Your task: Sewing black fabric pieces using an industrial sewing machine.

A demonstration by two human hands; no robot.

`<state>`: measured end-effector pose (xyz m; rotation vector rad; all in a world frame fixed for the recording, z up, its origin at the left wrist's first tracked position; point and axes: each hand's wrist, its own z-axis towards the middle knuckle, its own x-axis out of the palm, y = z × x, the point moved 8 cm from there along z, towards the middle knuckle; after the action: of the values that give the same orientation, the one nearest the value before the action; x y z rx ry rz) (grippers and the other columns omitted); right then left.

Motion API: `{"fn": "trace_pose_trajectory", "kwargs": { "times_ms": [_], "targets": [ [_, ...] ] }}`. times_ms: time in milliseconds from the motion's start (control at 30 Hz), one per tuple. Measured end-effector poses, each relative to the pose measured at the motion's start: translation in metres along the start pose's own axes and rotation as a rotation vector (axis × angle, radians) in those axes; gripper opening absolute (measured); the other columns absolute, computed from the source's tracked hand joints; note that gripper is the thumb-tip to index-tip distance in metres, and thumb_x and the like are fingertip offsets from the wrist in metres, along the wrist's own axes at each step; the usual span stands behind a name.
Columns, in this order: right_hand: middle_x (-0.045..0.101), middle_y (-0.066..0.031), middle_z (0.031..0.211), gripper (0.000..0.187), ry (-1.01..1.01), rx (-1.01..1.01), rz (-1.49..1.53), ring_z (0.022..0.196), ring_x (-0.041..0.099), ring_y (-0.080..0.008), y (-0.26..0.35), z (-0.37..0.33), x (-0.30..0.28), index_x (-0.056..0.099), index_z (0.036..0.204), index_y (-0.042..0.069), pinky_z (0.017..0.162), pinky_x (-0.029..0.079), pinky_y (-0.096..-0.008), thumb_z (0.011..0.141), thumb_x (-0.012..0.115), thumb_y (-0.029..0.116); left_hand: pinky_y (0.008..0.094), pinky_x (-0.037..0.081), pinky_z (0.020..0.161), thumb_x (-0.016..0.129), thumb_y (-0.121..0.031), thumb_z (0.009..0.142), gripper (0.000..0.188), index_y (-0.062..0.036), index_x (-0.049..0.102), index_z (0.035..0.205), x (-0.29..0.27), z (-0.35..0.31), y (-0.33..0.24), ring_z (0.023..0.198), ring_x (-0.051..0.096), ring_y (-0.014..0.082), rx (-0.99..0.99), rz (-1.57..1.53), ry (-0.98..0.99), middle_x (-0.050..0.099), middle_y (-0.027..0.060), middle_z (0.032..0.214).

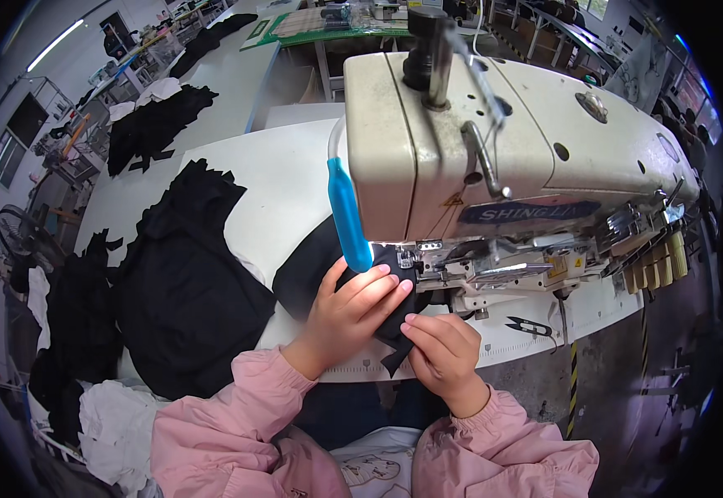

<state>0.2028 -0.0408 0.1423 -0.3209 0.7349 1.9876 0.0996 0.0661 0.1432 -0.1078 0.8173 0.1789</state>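
A black fabric piece (310,264) lies on the white sewing table, its right part under the needle area (407,257) of a large cream sewing machine (461,158). My left hand (349,311) rests on the cloth just in front of the presser foot, fingers stretched out and pressing it flat. Close by on the right, my right hand (444,353) pinches the cloth's edge between thumb and fingers. A narrow black end of the cloth hangs toward me between the hands. The stitching point itself is partly hidden by fingers and machine parts.
A bright blue tube-shaped piece (346,212) hangs at the machine's left end. Black thread snips (530,327) lie on the table at right. Black fabric piles (191,282) fill the left side, with white cloth (121,427) below. A ruler strip (367,365) follows the table's front edge.
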Motion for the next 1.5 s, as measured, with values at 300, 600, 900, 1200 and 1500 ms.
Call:
{"fn": "trace_pose_trajectory", "kwargs": {
  "times_ms": [300,600,900,1200,1500],
  "targets": [
    [0.075,-0.0083,0.107,0.041,-0.027,0.013,-0.009,0.078,0.070,-0.0269,-0.001,0.004,-0.001,0.076,0.105,0.003,0.064,0.057,-0.0367,0.065,0.074,-0.004,0.0522,0.041,0.119,0.066,-0.012,0.091,0.041,-0.0168,0.076,0.131,0.001,0.002,0.002,0.126,0.064,0.0172,-0.032,-0.065,0.009,0.063,0.0015,0.125],
    [0.075,-0.0079,0.108,0.039,-0.049,0.020,-0.035,0.081,0.071,-0.0275,-0.008,0.007,0.001,0.076,0.105,0.003,0.066,0.058,-0.0365,0.067,0.074,-0.005,0.0553,0.036,0.121,0.066,-0.015,0.092,0.041,-0.0207,0.076,0.131,0.001,0.008,0.009,0.124,0.064,0.0164,-0.053,-0.079,0.021,0.065,-0.0016,0.124],
    [0.075,-0.0079,0.109,0.040,-0.058,0.002,-0.043,0.079,0.070,-0.0271,-0.011,0.009,0.002,0.076,0.107,0.003,0.065,0.057,-0.0366,0.068,0.073,-0.005,0.0501,0.036,0.121,0.072,-0.018,0.093,0.032,-0.0241,0.080,0.124,-0.005,0.001,0.000,0.125,0.062,0.0121,0.062,0.111,-0.036,0.065,-0.0074,0.121],
    [0.076,-0.0070,0.107,0.038,-0.101,-0.019,-0.073,0.076,0.069,-0.0257,-0.013,0.013,0.004,0.077,0.106,0.004,0.065,0.057,-0.0351,0.069,0.074,-0.005,0.0472,0.039,0.116,0.067,-0.017,0.092,0.037,-0.0265,0.079,0.126,-0.007,0.008,0.006,0.121,0.066,0.0114,0.018,0.066,-0.001,0.069,-0.0075,0.120],
    [0.076,-0.0083,0.105,0.036,-0.095,-0.005,-0.089,0.080,0.071,-0.0264,-0.014,0.022,0.003,0.077,0.105,0.004,0.069,0.058,-0.0357,0.070,0.073,-0.007,0.0526,0.034,0.120,0.066,-0.019,0.093,0.037,-0.0277,0.078,0.126,-0.004,0.010,0.011,0.125,0.063,0.0132,-0.038,0.020,0.046,0.069,-0.0072,0.123]
  ]
}}
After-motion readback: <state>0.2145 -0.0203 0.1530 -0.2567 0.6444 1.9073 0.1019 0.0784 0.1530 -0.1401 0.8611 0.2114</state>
